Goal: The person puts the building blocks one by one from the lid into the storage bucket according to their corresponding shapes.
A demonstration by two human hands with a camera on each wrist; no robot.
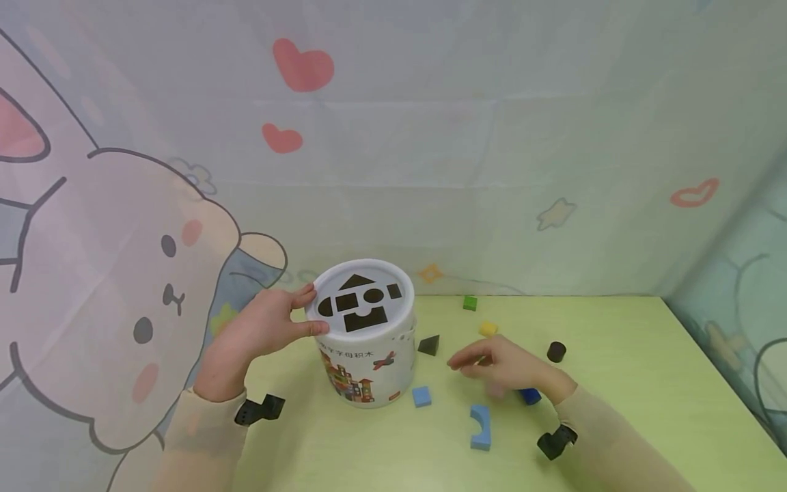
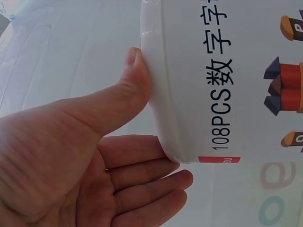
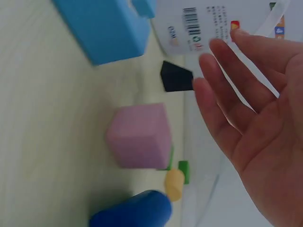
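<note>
A white block bucket (image 1: 369,369) with shape-cut holes in its lid (image 1: 399,277) stands on the table. At the lid's left rim, my left hand (image 1: 264,324) touches with thumb and forefinger, its other fingers fairly straight. My right hand (image 1: 501,365) hovers right of the bucket, fingers extended and holding nothing. Under it sits a pink cube (image 3: 142,137), mostly hidden in the head view. A dark triangular block (image 1: 429,345) and a light blue square block (image 1: 421,396) lie between bucket and right hand. A blue cylinder (image 1: 531,396) pokes out below the right wrist.
A light blue arch block (image 1: 482,437) lies nearer the front. A yellow block (image 1: 488,329) and a green block (image 1: 470,303) lie toward the back, with a black cylinder (image 1: 556,352) farther right. A printed cloth (image 1: 430,171) hangs behind the table.
</note>
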